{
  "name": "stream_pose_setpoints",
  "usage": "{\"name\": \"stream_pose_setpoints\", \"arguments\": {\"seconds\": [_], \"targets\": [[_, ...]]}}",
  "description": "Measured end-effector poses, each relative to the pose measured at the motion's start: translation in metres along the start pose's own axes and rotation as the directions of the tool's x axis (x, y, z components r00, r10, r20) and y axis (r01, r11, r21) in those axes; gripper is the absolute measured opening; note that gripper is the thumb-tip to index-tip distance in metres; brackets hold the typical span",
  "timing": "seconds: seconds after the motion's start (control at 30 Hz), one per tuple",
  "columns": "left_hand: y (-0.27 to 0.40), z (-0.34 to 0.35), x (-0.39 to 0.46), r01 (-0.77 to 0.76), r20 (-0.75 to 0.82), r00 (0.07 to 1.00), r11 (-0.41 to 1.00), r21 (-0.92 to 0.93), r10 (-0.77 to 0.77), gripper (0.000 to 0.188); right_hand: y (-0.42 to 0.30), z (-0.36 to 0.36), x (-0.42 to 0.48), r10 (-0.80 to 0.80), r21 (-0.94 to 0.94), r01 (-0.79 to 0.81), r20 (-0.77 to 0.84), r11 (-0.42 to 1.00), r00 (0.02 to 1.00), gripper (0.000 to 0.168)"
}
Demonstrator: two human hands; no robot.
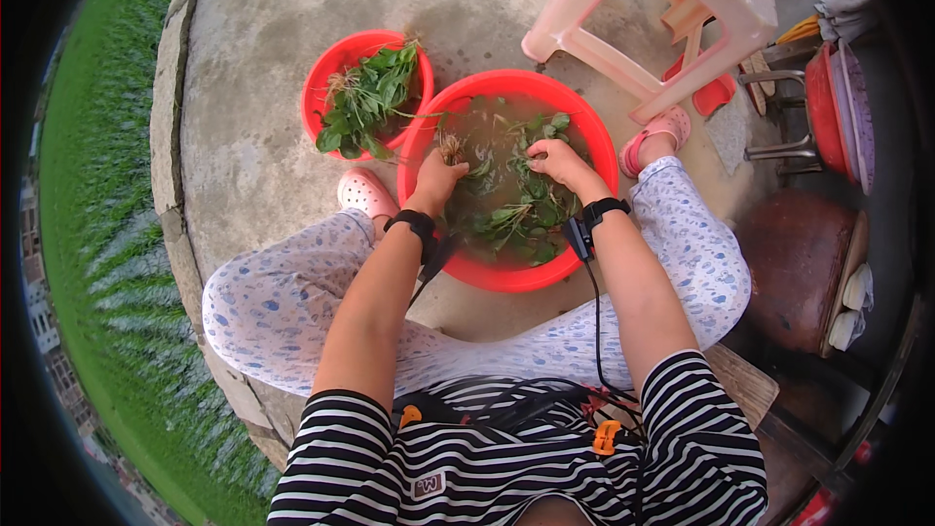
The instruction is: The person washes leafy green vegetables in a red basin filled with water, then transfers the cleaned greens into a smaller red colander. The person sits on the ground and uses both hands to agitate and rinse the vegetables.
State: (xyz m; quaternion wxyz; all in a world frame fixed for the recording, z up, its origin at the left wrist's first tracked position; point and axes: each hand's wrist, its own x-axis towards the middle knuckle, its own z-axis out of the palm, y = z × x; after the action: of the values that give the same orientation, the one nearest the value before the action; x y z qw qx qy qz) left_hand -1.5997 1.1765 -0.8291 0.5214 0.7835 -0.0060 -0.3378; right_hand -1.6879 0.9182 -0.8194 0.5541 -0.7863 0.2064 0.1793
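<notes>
A large red plastic basin [509, 279] stands between my feet, holding murky water and floating leafy greens [537, 215]. At its left side my left hand [437, 177] grips a bunch of rooted greens [452, 149], the pale roots showing above the fingers. My right hand [559, 163] is over the right part of the water, its thumb and fingertips at some leafy stems [523, 158]; whether they pinch them is unclear. Up and to the left, a smaller red basin [315, 88] holds a pile of leafy greens with roots [372, 95], some stems hanging over its rim.
A pale pink plastic stool [606, 51] stands at the upper right, plant scraps on its seat. Further right are a metal-legged stool with stacked basins [829, 113] and a large brown jar [796, 270]. The concrete edge [169, 139] borders green field at left.
</notes>
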Motion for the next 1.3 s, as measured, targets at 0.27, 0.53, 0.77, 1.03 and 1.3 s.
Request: {"name": "stream_pose_setpoints", "arguments": {"seconds": [0.27,0.53,0.77,1.03,1.3], "targets": [[0.014,0.02,-0.047,-0.18,0.191,0.98,0.654,0.735,0.055,0.033,0.015,0.011,-0.012,0.218,-0.406,-0.196,0.008,0.893,0.976,0.017],[0.099,0.001,-0.026,0.112,0.183,0.983,0.78,-0.615,0.002,0.02,-0.043,-0.04,-0.01,0.038,0.256,-0.069,0.123,0.964,0.992,0.014],[0.12,-0.014,-0.023,0.226,0.305,0.952,0.671,-0.706,-0.001,0.022,-0.077,-0.058,-0.01,-0.176,0.308,0.106,0.209,0.946,0.962,0.023],[0.122,0.002,-0.036,0.144,0.413,0.906,0.853,-0.501,0.09,0.031,-0.104,-0.044,-0.016,-0.2,0.331,0.118,0.224,0.936,0.954,0.019],[0.125,0.01,-0.037,0.182,0.399,0.916,0.838,-0.514,0.046,0.03,-0.11,-0.026,-0.01,-0.18,0.224,0.162,0.062,0.961,0.982,0.024]]}}
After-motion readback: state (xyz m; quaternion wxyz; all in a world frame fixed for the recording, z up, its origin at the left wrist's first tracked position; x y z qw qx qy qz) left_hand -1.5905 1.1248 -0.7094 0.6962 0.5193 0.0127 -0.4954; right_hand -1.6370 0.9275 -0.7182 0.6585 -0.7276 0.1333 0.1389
